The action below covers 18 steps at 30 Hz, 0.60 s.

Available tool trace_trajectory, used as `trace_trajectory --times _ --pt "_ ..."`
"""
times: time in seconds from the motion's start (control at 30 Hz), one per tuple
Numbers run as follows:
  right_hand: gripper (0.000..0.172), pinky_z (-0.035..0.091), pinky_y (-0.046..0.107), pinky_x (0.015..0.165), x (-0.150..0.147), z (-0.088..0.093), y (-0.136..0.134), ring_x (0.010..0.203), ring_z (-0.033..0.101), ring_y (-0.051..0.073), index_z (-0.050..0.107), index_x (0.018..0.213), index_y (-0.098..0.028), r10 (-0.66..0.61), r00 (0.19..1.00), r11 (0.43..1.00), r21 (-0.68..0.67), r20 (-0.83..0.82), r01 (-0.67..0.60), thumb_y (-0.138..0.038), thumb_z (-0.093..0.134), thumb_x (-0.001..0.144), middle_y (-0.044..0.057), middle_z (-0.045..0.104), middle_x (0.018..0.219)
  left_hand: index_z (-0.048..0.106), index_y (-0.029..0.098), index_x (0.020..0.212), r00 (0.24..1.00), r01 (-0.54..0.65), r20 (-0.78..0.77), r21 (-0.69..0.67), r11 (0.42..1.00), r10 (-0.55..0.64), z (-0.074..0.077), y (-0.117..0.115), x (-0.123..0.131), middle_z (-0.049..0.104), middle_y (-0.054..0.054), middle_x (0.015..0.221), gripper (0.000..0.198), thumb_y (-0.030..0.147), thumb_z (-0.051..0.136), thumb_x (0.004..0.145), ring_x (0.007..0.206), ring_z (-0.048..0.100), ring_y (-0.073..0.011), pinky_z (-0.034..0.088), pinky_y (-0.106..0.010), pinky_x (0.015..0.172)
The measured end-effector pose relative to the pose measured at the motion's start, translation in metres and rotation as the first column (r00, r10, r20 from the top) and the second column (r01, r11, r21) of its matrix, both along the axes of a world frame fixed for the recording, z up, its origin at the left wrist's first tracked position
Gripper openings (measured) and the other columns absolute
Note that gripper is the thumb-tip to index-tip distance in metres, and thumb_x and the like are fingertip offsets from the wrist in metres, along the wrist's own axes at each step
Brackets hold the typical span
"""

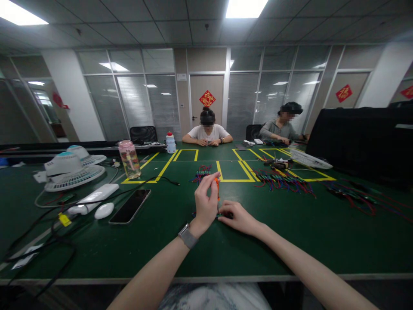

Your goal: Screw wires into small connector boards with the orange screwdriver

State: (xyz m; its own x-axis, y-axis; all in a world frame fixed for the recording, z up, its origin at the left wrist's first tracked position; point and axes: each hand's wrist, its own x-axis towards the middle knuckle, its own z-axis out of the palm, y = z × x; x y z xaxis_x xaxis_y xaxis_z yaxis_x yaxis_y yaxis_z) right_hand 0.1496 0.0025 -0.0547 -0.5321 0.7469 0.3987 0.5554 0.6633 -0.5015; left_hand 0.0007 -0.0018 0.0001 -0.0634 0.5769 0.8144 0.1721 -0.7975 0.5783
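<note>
My left hand (205, 201) is raised a little above the green table (290, 232), fingers closed around a small orange-handled tool (217, 186) held upright. A watch sits on that wrist. My right hand (237, 216) rests on the table just right of it, fingers pinched on a small dark part with coloured wires (222, 214). A bundle of coloured wires (201, 173) lies just beyond my hands.
A phone (130, 206), white mouse (104, 210), white box, cables and two fans (72, 170) lie at the left, with a pink bottle (129, 159). More wire bundles (284, 180) spread at the right. Two people sit at the far end. Yellow tape marks squares.
</note>
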Motion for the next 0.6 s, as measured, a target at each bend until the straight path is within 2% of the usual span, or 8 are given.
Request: trace_trajectory --times 0.23,0.47,0.6 --pt "0.011 0.045 0.025 0.064 0.0005 -0.0009 0.0001 0.070 0.056 0.015 0.072 0.088 -0.016 -0.004 1.000 1.000 0.002 0.004 0.004 -0.020 0.065 0.081 0.004 0.060 0.081 0.067 0.020 0.093 0.996 -0.085 -0.022 0.061 0.994 0.087 0.0031 -0.0025 -0.0004 0.062 -0.004 0.090 0.016 0.023 0.052 0.091 0.086 0.060 -0.0152 0.047 -0.026 0.079" --pt "0.010 0.045 0.025 0.067 0.0005 -0.0011 0.0004 0.071 0.057 0.015 0.071 0.087 -0.016 0.020 1.000 1.000 0.012 -0.019 -0.020 -0.019 0.064 0.081 0.003 0.060 0.081 0.064 0.020 0.111 1.000 0.019 -0.010 -0.002 1.000 -0.019 0.0001 -0.0001 -0.0002 0.065 -0.007 0.106 0.029 0.024 0.039 0.096 0.098 0.061 -0.0170 0.047 -0.029 0.087" --pt "0.011 0.045 0.024 0.065 0.0006 -0.0014 0.0002 0.071 0.057 0.015 0.072 0.089 -0.016 0.010 1.000 1.000 0.006 -0.015 -0.010 -0.019 0.064 0.081 0.004 0.060 0.081 0.065 0.019 0.109 1.000 -0.017 -0.002 -0.002 1.000 0.017 0.0012 0.0013 -0.0001 0.066 -0.007 0.102 0.025 0.022 0.045 0.094 0.094 0.062 -0.0163 0.048 -0.028 0.084"
